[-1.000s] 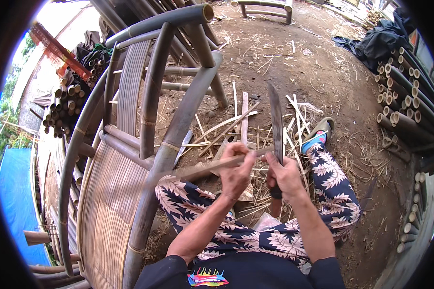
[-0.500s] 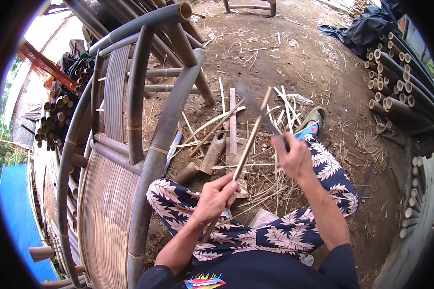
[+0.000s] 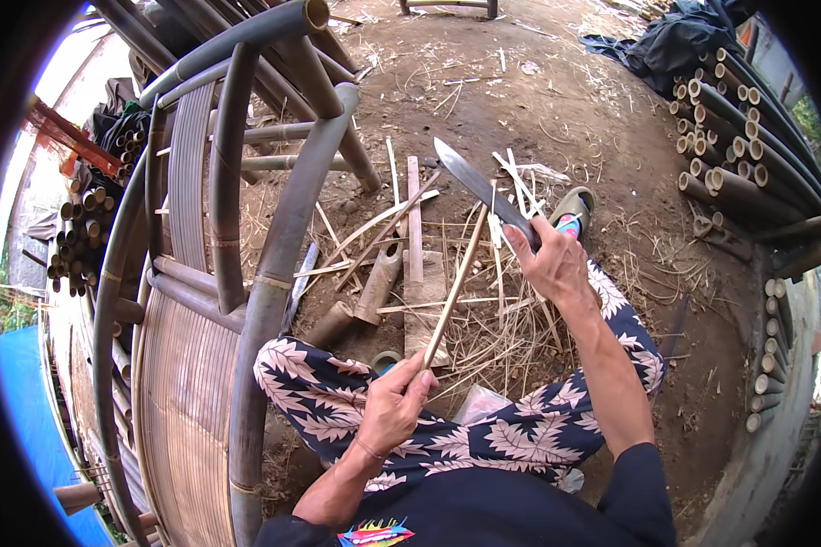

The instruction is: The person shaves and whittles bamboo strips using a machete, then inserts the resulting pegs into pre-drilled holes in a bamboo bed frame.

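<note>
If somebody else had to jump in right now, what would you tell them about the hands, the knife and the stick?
Left hand: pinching the lower end of a thin bamboo stick, which slants up and away over the lap.
Right hand: gripping the handle of a long knife, blade pointing up-left, close to the stick's top end.
Around: a bamboo chair frame at the left, shavings and slats on the dirt ahead, stacked bamboo poles at the right.
Done: plenty of shavings already lie on the ground.
Left: the stick is in hand, seemingly being trimmed.
</note>
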`<state>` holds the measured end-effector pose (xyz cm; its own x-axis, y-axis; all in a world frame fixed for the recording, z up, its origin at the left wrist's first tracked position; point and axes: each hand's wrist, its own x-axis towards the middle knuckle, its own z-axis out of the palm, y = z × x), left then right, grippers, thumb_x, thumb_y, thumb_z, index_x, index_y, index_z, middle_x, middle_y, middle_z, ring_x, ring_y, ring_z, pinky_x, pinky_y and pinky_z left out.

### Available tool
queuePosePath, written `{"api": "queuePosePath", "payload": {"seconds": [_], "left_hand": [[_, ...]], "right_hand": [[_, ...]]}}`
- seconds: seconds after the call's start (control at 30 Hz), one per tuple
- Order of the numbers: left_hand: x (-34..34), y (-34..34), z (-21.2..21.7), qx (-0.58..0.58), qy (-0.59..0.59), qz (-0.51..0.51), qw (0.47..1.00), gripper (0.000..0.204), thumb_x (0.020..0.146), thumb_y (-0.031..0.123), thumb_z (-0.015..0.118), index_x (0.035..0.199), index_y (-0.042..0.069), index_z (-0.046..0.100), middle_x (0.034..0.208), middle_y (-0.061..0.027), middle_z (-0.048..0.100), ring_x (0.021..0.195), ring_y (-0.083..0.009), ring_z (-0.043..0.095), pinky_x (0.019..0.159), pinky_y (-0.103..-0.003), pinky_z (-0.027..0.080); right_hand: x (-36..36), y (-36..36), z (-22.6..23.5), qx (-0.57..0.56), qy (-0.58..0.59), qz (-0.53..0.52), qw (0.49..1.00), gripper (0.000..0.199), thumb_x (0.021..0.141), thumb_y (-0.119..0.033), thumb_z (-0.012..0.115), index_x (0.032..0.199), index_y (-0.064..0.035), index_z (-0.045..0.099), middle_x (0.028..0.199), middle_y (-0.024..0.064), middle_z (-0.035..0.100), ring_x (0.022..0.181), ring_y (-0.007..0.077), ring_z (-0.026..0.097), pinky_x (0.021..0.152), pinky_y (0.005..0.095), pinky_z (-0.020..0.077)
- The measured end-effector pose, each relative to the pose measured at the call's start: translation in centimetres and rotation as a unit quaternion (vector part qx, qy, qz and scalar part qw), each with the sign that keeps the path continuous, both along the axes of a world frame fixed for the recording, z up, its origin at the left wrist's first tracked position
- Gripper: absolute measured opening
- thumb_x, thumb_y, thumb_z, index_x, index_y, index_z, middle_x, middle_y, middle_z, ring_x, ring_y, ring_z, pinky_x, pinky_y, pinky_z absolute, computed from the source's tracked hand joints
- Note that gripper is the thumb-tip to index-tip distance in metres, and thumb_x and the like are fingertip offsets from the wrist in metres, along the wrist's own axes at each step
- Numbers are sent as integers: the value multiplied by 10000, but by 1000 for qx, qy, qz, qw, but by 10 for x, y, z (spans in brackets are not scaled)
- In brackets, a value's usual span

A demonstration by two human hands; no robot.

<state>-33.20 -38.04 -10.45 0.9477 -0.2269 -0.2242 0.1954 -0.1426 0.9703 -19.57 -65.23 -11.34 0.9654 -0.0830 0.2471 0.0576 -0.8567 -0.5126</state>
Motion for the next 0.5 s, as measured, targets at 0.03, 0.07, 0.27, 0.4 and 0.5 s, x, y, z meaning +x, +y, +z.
{"api": "queuePosePath", "payload": {"seconds": [0.03,0.07,0.27,0.4,0.5], "left_hand": [[1,0,5,2,4,6,1000,377,991,64,547,1364,9,545,840,7,578,608,-19,428,516,-182,367],[1,1,9,16,24,6,1000,373,967,54,570,1336,1,564,808,-25,586,668,-75,498,588,-222,429],[2,7,2,48,6,-7,999,371,965,56,569,1331,-7,565,788,-31,580,685,-81,498,605,-222,423],[0,11,3,-31,52,-4,998,392,1008,117,517,1379,-11,513,810,-23,596,540,-25,453,473,-175,380],[32,-1,24,-148,92,28,984,441,1043,189,457,1442,6,421,797,-70,611,494,-54,482,433,-186,410]], "right_hand": [[-2,-1,1,23,26,8,999,692,938,-716,365,758,-75,554,508,72,534,477,251,598,459,398,500],[-6,-2,3,46,52,15,997,692,940,-715,361,762,-75,556,508,73,533,479,252,598,461,402,501],[-24,-7,-21,-27,-53,139,989,552,994,-532,436,851,-39,638,686,173,647,617,353,660,579,455,539],[2,-50,3,125,91,-89,984,724,961,-669,377,933,3,645,655,191,649,636,325,682,576,441,521],[-49,7,9,121,48,59,990,667,947,-659,434,920,-25,643,671,142,637,634,323,656,594,403,511]]}}
